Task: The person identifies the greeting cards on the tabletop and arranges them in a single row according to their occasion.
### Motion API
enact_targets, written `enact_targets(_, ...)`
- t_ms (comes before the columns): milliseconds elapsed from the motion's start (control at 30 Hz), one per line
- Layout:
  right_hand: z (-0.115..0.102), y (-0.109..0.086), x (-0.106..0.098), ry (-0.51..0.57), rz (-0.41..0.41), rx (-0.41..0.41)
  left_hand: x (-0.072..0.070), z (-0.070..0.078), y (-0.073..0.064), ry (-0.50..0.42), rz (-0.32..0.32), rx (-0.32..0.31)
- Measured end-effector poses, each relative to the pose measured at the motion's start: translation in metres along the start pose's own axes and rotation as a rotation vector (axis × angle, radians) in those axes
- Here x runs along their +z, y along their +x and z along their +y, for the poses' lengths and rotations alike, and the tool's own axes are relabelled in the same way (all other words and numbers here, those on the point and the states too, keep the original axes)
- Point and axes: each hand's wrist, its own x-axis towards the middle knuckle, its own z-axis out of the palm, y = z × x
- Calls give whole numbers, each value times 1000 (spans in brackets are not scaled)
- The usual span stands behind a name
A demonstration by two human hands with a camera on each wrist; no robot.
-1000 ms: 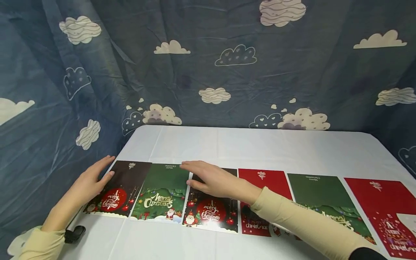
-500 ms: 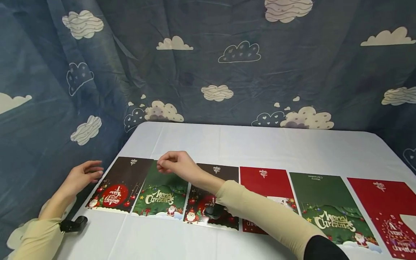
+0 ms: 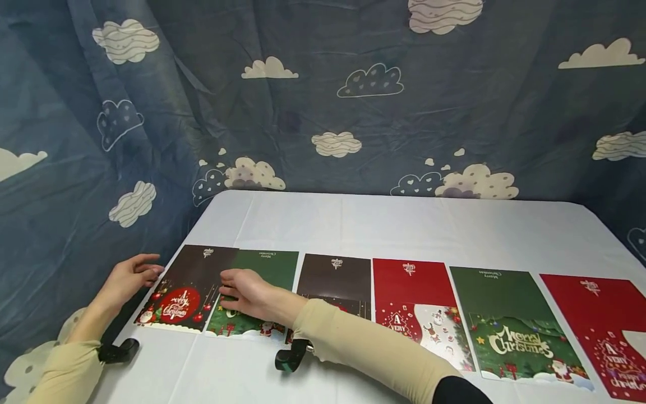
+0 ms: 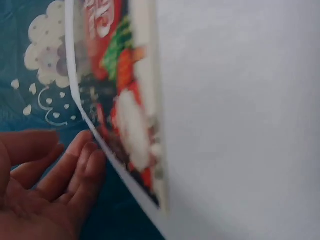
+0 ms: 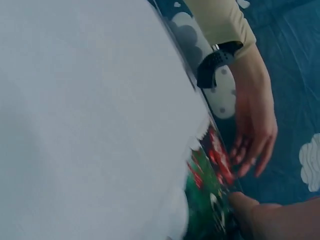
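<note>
A dark brown Christmas card (image 3: 174, 303) lies flat near the table's left edge. Beside its outer edge is my left hand (image 3: 126, 283), fingers loosely bent and holding nothing. The left wrist view has that hand (image 4: 55, 185) just off the card's blurred edge (image 4: 132, 115). My right hand (image 3: 257, 294) is over the neighbouring green Christmas card (image 3: 272, 266), its fingertips at the seam between the two cards. Its fingers look relaxed; whether they touch a card I cannot tell. The right hand and forearm hide part of the green card and the lower part of a second dark card (image 3: 335, 278).
Farther right in the row lie a red card (image 3: 409, 280), another green card (image 3: 492, 289) and another red card (image 3: 587, 303). They rest on a white-covered table (image 3: 393, 224). A blue cloud-print cloth (image 3: 303, 112) hangs behind and at the sides.
My right hand has moved left from the second dark card to the seam of the first two cards. My left hand has drawn back from the dark card to just outside its edge.
</note>
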Motion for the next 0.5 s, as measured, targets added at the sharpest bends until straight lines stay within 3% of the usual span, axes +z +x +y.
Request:
enact_targets(167, 8, 0, 8, 35, 12, 21, 6, 9, -5, 138, 14, 14)
enact_targets(233, 8, 1, 9, 39, 3, 14, 6, 12, -3, 152, 7, 2)
enact_targets(367, 9, 1, 7, 53, 10, 6, 4, 12, 0, 75, -31, -44)
enact_targets(500, 12, 0, 5, 67, 23, -7, 4, 0, 4, -68, -39, -109)
